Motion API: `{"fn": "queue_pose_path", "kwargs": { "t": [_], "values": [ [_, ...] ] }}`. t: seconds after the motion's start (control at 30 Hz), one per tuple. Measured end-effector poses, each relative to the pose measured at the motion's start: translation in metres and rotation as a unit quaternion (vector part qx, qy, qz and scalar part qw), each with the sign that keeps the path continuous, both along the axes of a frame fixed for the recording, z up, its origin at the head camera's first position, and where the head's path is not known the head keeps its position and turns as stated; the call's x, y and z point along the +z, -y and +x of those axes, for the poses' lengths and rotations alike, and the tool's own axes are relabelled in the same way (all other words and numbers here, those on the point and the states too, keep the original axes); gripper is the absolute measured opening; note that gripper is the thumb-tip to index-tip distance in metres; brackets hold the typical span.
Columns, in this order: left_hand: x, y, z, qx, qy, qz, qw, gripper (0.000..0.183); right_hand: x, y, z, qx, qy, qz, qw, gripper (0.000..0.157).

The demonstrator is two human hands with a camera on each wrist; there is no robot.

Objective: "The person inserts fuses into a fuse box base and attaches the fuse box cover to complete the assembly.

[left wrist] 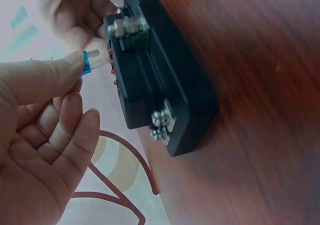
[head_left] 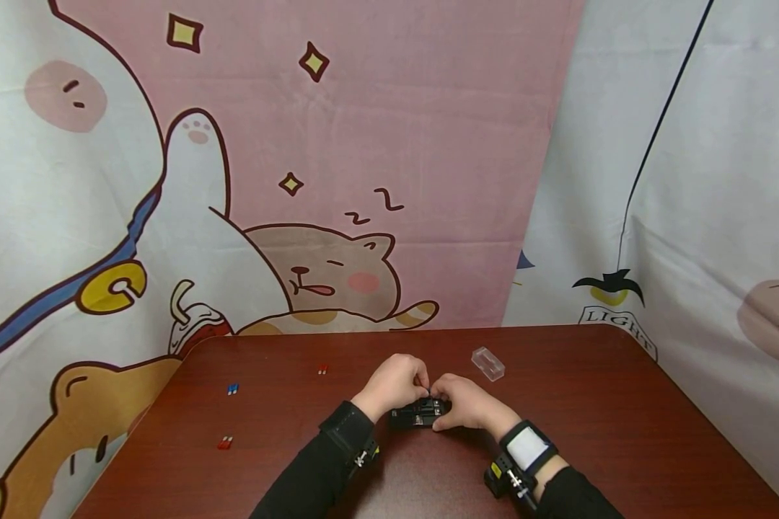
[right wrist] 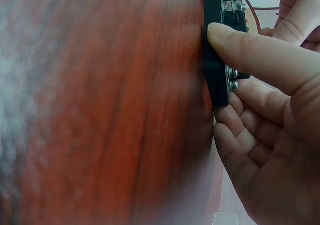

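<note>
From where I stand, with twelve o'clock pointing away from the seated person, a printed cloth (head_left: 480, 144) hangs beyond the table (head_left: 591, 404) at twelve. The right hand (head_left: 469, 405), at three o'clock of the black block (head_left: 415, 413), grips it, thumb against its side. The left hand (head_left: 394, 384), at eleven, pinches a fuse between thumb and finger. The block sits on the tabletop and carries metal terminal bolts at both ends. A clear plastic case (head_left: 488, 364) lies at two o'clock. Red pieces (head_left: 224, 442) and blue pieces (head_left: 232, 389) lie near nine, a smaller red item (head_left: 322, 370) at ten. The blue fuse (left wrist: 86, 64) points its two metal blades at the block, just beside it.
</note>
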State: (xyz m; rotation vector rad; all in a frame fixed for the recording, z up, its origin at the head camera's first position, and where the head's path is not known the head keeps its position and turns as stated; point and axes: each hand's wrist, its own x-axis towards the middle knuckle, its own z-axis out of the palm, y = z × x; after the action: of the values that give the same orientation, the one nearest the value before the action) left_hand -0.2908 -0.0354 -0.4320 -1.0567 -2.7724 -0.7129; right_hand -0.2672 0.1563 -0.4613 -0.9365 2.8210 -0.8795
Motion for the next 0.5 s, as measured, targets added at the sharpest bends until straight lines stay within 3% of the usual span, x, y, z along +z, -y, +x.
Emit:
{"fn": "queue_pose_path", "kwargs": {
  "t": [0.5],
  "values": [
    [-0.0010, -0.0033, 0.0037, 0.014, -0.016, -0.013, 0.9997, 0.015, 0.0017, 0.0007, 0.0019, -0.001, 0.004, -0.002, 1.000, 0.043]
  ]
}}
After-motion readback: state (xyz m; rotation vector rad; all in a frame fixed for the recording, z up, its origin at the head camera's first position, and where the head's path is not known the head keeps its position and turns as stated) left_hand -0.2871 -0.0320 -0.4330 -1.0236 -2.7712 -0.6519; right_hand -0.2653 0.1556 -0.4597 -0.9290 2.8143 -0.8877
